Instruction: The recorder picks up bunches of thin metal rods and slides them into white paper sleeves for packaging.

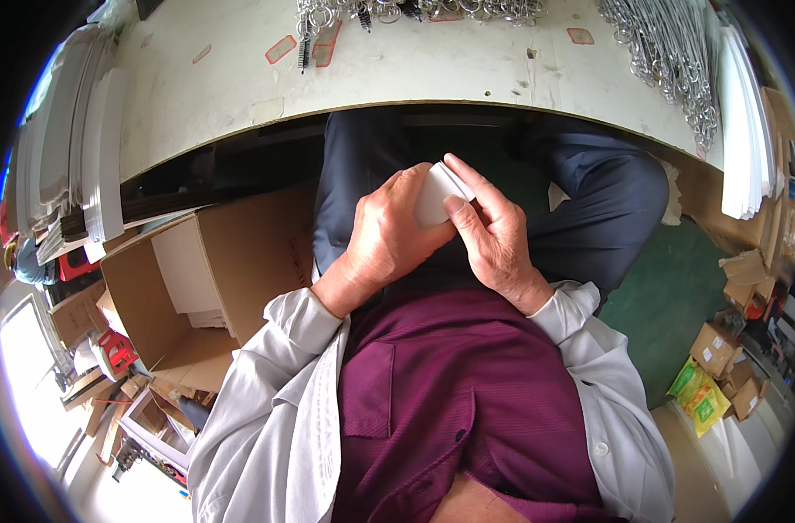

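Here, left hand (384, 240) curled around white card (439, 196), fingers wrapped over its left side. Right hand (493, 231) closed on same card, thumb pressed on its face, fingers along top edge. Card between both hands, above lap. Open box (241, 253) just left of left hand. Table (415, 65) beyond hands; metal rings (676, 61) far beyond right hand; white sheets (88, 157) stacked far left.
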The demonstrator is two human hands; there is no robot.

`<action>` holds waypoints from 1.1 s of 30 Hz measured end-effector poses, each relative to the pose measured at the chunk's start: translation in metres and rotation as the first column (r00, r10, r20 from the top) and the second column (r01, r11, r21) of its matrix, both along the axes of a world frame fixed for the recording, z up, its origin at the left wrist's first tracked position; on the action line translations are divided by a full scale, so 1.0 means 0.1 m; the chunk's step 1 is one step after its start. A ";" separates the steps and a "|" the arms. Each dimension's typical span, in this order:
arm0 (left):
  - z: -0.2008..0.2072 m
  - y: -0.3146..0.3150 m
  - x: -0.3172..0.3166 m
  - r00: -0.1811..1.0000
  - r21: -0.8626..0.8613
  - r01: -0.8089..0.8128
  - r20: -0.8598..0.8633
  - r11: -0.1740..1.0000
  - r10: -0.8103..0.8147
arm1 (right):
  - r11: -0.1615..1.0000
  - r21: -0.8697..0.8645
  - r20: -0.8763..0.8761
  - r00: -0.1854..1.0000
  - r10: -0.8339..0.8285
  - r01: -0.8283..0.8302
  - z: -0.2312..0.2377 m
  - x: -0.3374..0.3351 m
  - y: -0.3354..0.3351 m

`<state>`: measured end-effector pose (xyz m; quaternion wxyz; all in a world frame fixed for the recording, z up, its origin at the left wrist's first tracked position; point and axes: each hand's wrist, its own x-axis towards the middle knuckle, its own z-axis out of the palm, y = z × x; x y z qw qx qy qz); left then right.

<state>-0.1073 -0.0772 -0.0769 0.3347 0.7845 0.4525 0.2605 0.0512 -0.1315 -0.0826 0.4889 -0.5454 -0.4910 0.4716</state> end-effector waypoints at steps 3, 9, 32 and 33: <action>-0.04 -0.03 -0.01 1.000 0.019 0.006 0.000 1.000 -0.006 | 0.997 -0.075 -0.003 1.000 -0.011 0.010 0.05 0.03 -0.04; 0.01 -0.03 -0.01 0.999 -0.041 -0.007 -0.039 0.999 0.005 | 0.990 0.142 0.137 0.990 -0.024 0.005 -0.03 -0.02 0.00; 0.57 0.17 -1.06 1.000 -0.550 0.018 -0.009 0.835 -0.028 | 0.988 0.150 0.075 0.996 -0.040 0.028 0.22 0.09 0.38; 0.67 0.22 -1.17 0.999 -0.493 -0.033 -0.036 0.869 0.018 | 0.985 0.171 0.213 0.977 -0.003 -0.035 0.28 0.14 0.42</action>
